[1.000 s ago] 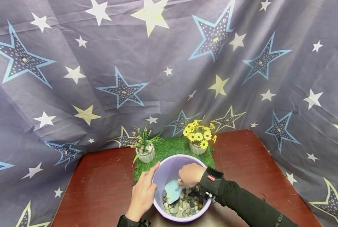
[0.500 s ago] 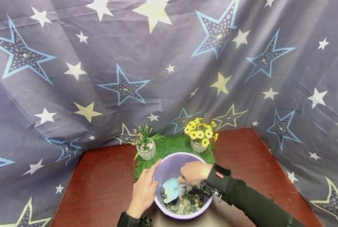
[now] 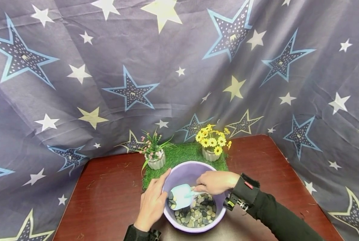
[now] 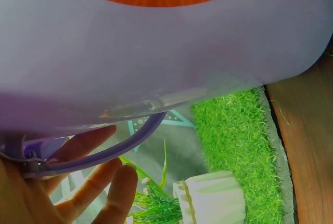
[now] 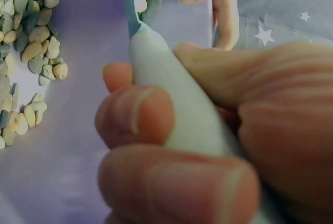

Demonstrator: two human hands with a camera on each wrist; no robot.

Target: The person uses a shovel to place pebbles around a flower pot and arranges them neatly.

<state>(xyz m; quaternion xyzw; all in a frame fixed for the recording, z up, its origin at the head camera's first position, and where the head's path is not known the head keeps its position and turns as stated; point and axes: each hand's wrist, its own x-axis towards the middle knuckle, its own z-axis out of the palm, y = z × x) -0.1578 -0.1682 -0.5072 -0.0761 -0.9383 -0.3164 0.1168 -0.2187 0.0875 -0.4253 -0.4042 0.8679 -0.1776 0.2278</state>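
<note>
The purple bucket (image 3: 194, 201) stands at the near edge of the red-brown surface (image 3: 107, 201), partly overlapping the green grass mat (image 3: 182, 155), with mixed pebbles (image 3: 198, 214) lying on its bottom. The left hand (image 3: 152, 204) rests against the bucket's outer wall at 9 o'clock, fingers straight and relaxed, gripping nothing; the left wrist view shows its fingertips (image 4: 99, 182) lying along the bucket's rim. The right hand (image 3: 215, 182) reaches in from 3 o'clock, fingers curled tight round the handle of a pale blue trowel (image 3: 181, 195). The trowel's blade is held above the pebble bed near the left wall and carries a few pebbles. Beyond the bucket, on the mat, a white pot of pink flowers (image 3: 155, 157) sits at 11 o'clock and a pot of yellow flowers (image 3: 211, 145) at 1 o'clock. A star-printed cloth (image 3: 179, 67) hangs behind.
</note>
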